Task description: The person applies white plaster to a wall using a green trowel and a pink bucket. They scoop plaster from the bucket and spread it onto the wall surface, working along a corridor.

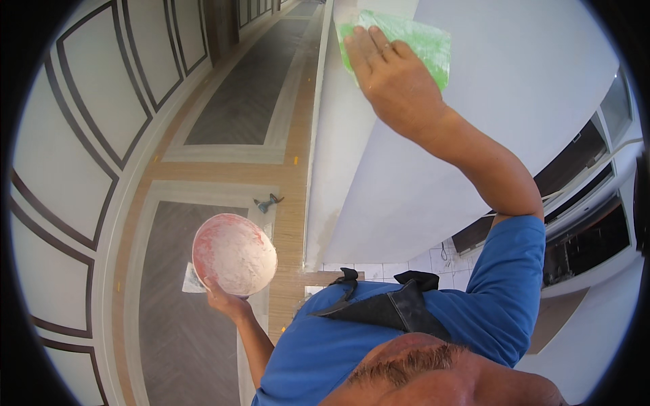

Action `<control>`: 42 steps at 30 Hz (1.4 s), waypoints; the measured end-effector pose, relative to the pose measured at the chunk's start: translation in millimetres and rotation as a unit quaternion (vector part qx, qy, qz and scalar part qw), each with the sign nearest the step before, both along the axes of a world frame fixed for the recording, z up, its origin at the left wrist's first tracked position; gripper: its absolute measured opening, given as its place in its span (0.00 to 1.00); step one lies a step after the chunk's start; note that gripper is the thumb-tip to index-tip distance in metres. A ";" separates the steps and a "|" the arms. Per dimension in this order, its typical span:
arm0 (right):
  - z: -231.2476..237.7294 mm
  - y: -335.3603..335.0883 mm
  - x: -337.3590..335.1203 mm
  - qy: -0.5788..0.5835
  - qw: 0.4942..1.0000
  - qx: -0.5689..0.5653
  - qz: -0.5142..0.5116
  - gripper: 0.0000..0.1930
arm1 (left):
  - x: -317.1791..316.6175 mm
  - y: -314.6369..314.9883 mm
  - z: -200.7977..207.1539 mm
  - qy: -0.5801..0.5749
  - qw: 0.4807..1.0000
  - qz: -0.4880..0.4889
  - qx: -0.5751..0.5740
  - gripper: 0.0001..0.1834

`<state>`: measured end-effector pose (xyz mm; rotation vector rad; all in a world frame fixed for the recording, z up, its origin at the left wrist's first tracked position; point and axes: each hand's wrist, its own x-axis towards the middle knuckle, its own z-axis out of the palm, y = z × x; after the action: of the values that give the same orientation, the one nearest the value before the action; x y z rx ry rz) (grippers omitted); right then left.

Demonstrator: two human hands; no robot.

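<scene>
My left hand holds a round bowl from its near side, above the floor. Its reddish inside is smeared with a pale, putty-like paste. Beside the bowl, close to my left fingers, a flat whitish piece shows; whether I hold it or it lies lower down I cannot tell. Up at the far end of my reach, my right hand grips a green plastic spreader coated with white smears. Its fingers lie over the spreader, which is against the white wall; my thumb is hidden.
On the patterned floor beyond the bowl lies a blue-grey cordless drill. Panelled wall with dark trim runs along the left. The white wall's edge borders the corridor. Dark-framed openings stand at the right.
</scene>
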<state>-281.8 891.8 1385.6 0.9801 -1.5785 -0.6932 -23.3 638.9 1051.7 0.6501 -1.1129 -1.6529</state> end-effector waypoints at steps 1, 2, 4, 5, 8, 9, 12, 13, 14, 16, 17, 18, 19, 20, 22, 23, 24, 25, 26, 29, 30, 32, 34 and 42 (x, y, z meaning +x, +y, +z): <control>-6.3 -1.2 4.5 -0.018 1.000 0.010 -0.017 0.25 | 0.0 -2.4 -4.6 0.001 1.000 -0.001 0.002 0.37; -12.6 -0.8 8.8 -0.035 0.999 0.023 -0.035 0.25 | -0.3 -3.3 -7.3 0.003 1.000 -0.004 0.005 0.37; -35.9 1.0 13.0 -0.071 0.993 0.078 -0.056 0.26 | 1.7 -5.8 -10.0 -0.009 1.000 -0.001 0.013 0.37; -43.7 3.4 17.4 -0.087 0.988 0.104 -0.069 0.27 | 1.0 -5.8 -9.0 -0.013 1.000 -0.001 0.016 0.37; -48.9 11.7 26.9 -0.163 0.978 0.115 -0.063 0.29 | 0.1 -0.4 -1.3 -0.008 1.000 0.017 0.019 0.37; -48.0 14.0 27.1 -0.187 0.975 0.104 -0.059 0.29 | 0.0 -0.6 -0.6 -0.008 1.000 0.017 0.026 0.37; -4.6 15.1 25.6 -0.115 0.993 -0.008 -0.021 0.31 | 1.2 -0.6 -4.8 -0.002 0.999 0.015 0.042 0.36; 11.1 14.2 22.7 -0.095 0.995 -0.025 -0.007 0.30 | 0.2 -2.8 -9.3 0.004 0.999 0.011 0.046 0.36; 27.2 12.6 17.5 -0.076 0.996 -0.043 0.007 0.29 | -0.2 -4.8 -12.4 0.008 0.999 0.007 0.048 0.36; 48.9 10.0 9.1 -0.036 0.997 -0.062 0.011 0.26 | -0.8 -6.6 -15.6 0.009 0.999 0.001 0.042 0.36; 57.1 7.9 5.3 -0.015 0.998 -0.063 0.002 0.24 | -0.8 -7.1 -15.3 0.009 0.999 0.000 0.039 0.36; 62.3 6.0 1.6 0.006 0.998 -0.064 -0.008 0.21 | -0.4 -6.7 -13.9 0.006 0.999 0.002 0.037 0.36; 64.8 4.7 -2.4 0.014 0.998 -0.057 0.004 0.21 | 0.1 -5.5 -12.0 0.003 0.999 0.004 0.036 0.36; 66.4 3.5 -7.3 0.022 0.998 -0.049 0.016 0.21 | -0.8 -4.5 -11.0 0.000 0.999 0.007 0.034 0.36; 67.8 0.8 -14.6 0.033 0.998 -0.042 0.027 0.21 | 0.5 -6.2 -13.2 0.003 0.999 0.015 0.034 0.36; 66.3 0.0 -19.5 0.034 0.998 -0.042 0.025 0.21 | 0.0 -5.9 -14.7 0.003 0.999 0.019 0.035 0.37; 64.4 -0.7 -23.5 0.035 0.998 -0.041 0.024 0.21 | -0.5 -5.4 -15.3 0.002 0.999 0.018 0.037 0.36; 62.0 -1.2 -25.7 0.035 0.999 -0.037 0.019 0.21 | -0.4 -4.9 -14.7 0.002 0.999 0.018 0.040 0.36; 58.1 -1.5 -25.8 0.035 0.999 -0.034 0.014 0.21 | 0.2 -4.4 -15.0 0.001 0.999 0.017 0.042 0.36; 40.3 -3.9 -22.8 0.044 0.998 -0.034 -0.003 0.21 | 1.8 -5.6 -17.6 0.011 0.999 0.013 0.042 0.36; 33.4 -8.3 -23.6 0.049 0.998 -0.034 -0.012 0.21 | 0.9 -7.2 -19.5 0.008 0.999 0.012 0.041 0.36; 6.8 -13.1 -36.6 0.096 0.995 -0.035 -0.019 0.24 | -0.3 -8.8 -22.0 0.004 0.999 0.008 0.037 0.36; -13.1 -15.4 -37.4 0.111 0.993 -0.031 -0.026 0.25 | -1.9 -5.2 -13.6 0.001 0.999 0.011 0.034 0.37; -79.0 1.4 5.4 -0.024 0.997 0.074 -0.030 0.26 | -2.7 -5.1 -14.3 0.014 0.999 0.004 0.029 0.37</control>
<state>-276.4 893.3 1306.7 1.0681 -1.6214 -0.8424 -26.0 633.8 1037.5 0.6649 -1.0446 -1.6871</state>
